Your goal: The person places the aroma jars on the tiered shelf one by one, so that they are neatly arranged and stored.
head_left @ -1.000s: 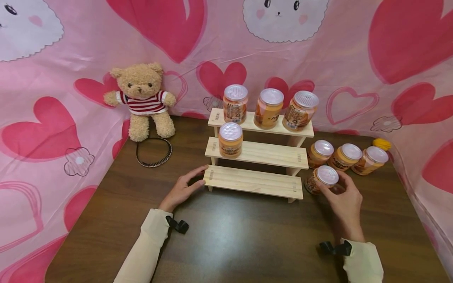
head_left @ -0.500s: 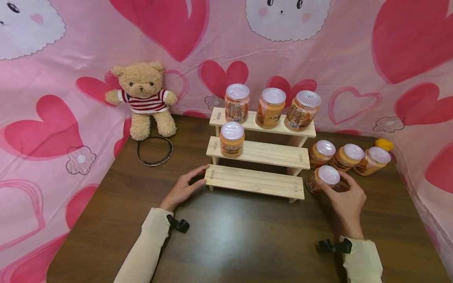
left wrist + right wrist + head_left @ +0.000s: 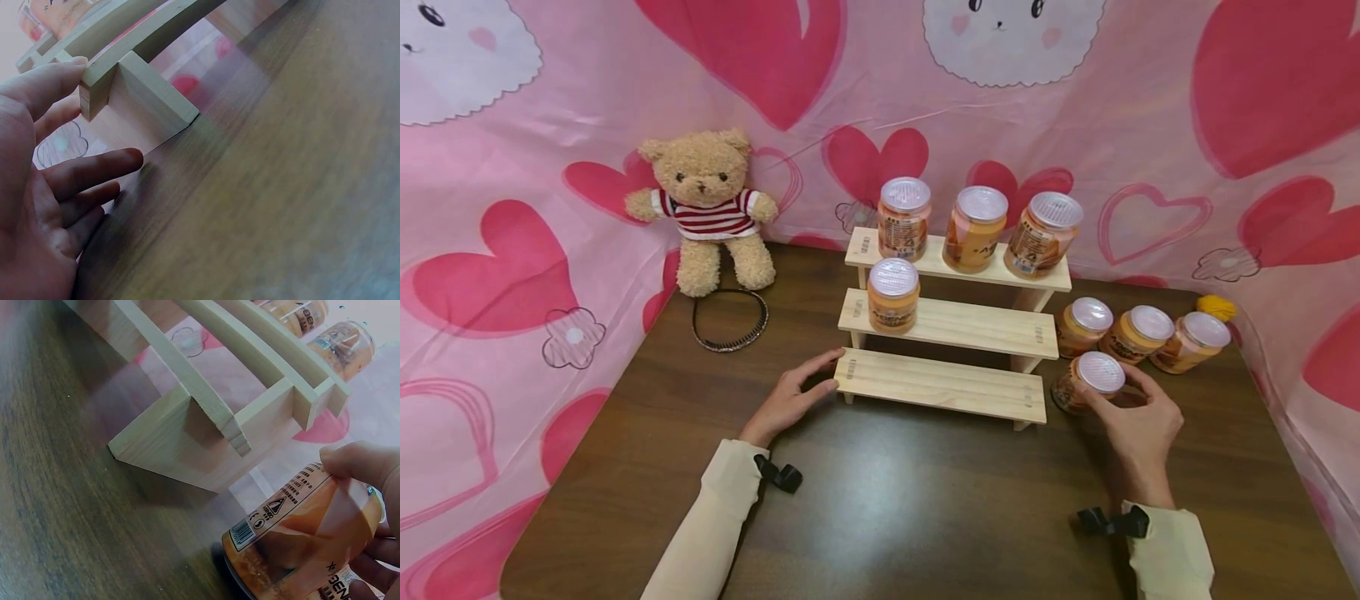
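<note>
The dark brown wooden table point(image 3: 925, 508) had pink heart-print fabric point(image 3: 876, 92) beyond the fingers point(image 3: 94, 169). Left hand point(image 3: 788, 406) touched the end of a pale wooden three-tier stand point(image 3: 940, 387), fingers loose and fairly straight; right hand point(image 3: 1138, 429) had an orange, clear-lidded jar point(image 3: 1086, 383) gripped between its fingers.

The jars point(image 3: 306, 534) are orange with black lettering, and one label carries a barcode point(image 3: 242, 532) in black and white (thin, even stripes); their lids point(image 3: 1101, 372) are whitish with fine ridges. The tiered shelf point(image 3: 940, 387) is pale blond wood, the counter point(image 3: 880, 517) dark brown and grained. Red and pink hearts point(image 3: 880, 158) pattern the pink backdrop point(image 3: 872, 75). The teddy bear point(image 3: 700, 171) is tan, its shirt point(image 3: 711, 218) striped red and white. The sleeves point(image 3: 700, 525) are cream, the wrist straps point(image 3: 778, 474) black.
</note>
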Action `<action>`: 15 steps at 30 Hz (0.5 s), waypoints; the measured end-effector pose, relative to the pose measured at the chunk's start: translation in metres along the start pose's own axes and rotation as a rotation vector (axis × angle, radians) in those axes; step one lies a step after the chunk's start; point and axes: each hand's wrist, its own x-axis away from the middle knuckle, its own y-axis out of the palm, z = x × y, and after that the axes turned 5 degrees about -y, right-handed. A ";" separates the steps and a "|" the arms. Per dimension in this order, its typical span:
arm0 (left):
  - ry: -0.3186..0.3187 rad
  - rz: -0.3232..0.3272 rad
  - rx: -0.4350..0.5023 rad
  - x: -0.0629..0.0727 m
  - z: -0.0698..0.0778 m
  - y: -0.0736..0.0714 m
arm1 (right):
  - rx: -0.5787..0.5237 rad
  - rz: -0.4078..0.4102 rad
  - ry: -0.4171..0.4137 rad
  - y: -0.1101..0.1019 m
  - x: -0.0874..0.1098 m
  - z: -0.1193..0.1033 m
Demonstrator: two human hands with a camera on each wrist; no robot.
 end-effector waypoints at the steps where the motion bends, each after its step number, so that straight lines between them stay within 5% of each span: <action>1: -0.001 -0.001 0.003 0.001 0.004 -0.001 | -0.001 0.000 -0.001 0.000 0.000 -0.001; 4: 0.003 -0.003 0.009 0.005 0.015 -0.002 | -0.002 0.003 -0.011 -0.001 0.000 -0.002; 15: 0.000 -0.001 0.015 0.007 0.016 -0.002 | -0.037 0.052 -0.107 -0.009 0.000 -0.020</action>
